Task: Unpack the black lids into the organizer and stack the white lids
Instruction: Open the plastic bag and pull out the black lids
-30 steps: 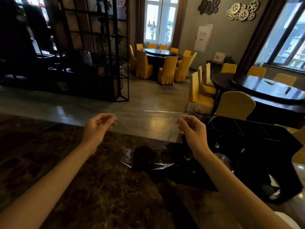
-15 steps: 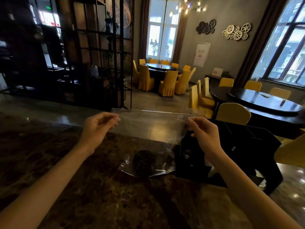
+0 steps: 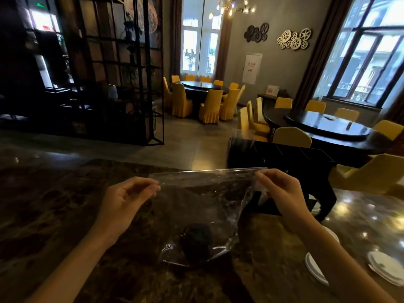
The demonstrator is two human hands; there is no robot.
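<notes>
A clear plastic bag [image 3: 207,193] hangs stretched between my two hands above the dark marble counter [image 3: 54,204]. My left hand [image 3: 126,197] pinches the bag's top left corner and my right hand [image 3: 282,191] pinches its top right corner. Black lids [image 3: 196,240] sit in a dark lump at the bag's bottom, which rests on the counter. The black organizer [image 3: 295,162] with open compartments stands just behind my right hand. White lids [image 3: 387,267] lie on the counter at the lower right, partly hidden by my right forearm.
The counter's far edge [image 3: 131,162] runs behind the bag, with floor beyond. Yellow chairs [image 3: 290,136] and round dark tables [image 3: 328,127] fill the room behind the organizer. A black metal shelf frame [image 3: 122,73] stands at the back left.
Both hands have come lower and nearer with the bag held taut, and its top edge has tilted. The view has lifted, so the white lids now show at right.
</notes>
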